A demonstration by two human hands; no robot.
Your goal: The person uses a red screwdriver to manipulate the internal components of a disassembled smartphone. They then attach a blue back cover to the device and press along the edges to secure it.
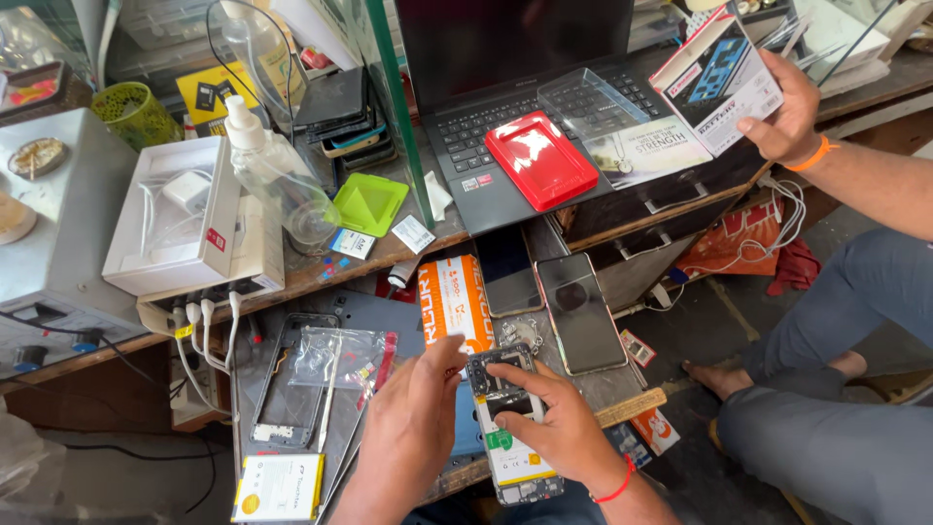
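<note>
1. The right hand (pixel 549 428) is gripping an opened phone (pixel 512 428) near the front edge of the bench (pixel 389 316), fingers curled over its upper half, back cover off and internals facing up
2. The left hand (pixel 413 418) is sitting just left of the phone, fingers half curled and holding nothing visible, thumb tip touching the phone's top corner
3. An empty phone frame (pixel 287 374) is lying toward the bench's left edge, with a clear bag (pixel 340 358) of small parts partly over it
4. A battery (pixel 279 486) with a yellow label is lying at the front left corner
5. An orange box (pixel 455 301) and two dark phones (pixel 580 313) are lying near the back edge, behind the hands
6. A laptop (pixel 505 87) is standing on the raised shelf behind, with a red case (pixel 540 158) resting on its keyboard
7. Another person's hand (pixel 787 107), wearing an orange wristband, is holding a printed box (pixel 717 78) at the upper right, well apart from the bench
</note>
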